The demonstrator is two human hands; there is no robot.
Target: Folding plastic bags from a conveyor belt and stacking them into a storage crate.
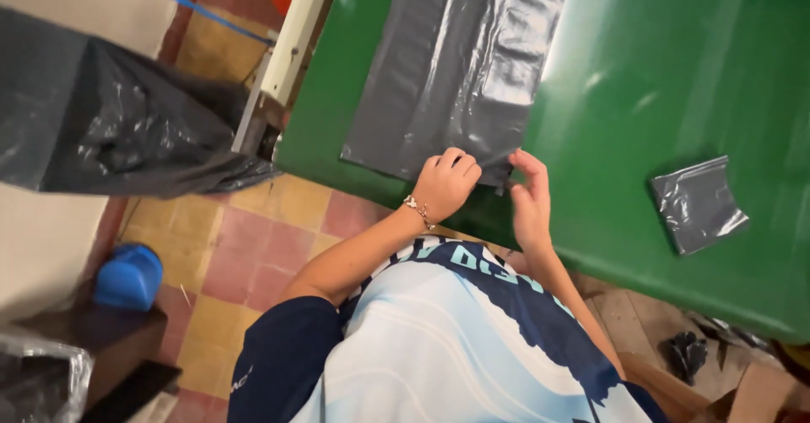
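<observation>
A flat dark grey plastic bag (pixel 447 69) lies spread on the green table (pixel 675 77), reaching from the far edge down to the near edge. My left hand (pixel 445 183) rests with curled fingers on the bag's near edge; a thin bracelet sits on that wrist. My right hand (pixel 530 197) pinches the bag's near right corner between thumb and fingers. Both hands sit side by side at the table's near edge.
A small folded grey plastic bag (pixel 698 204) lies on the table at the right. A large black plastic sheet (pixel 110 119) hangs at the left beside a white machine frame (pixel 291 43). A blue object (pixel 128 276) sits above the tiled floor.
</observation>
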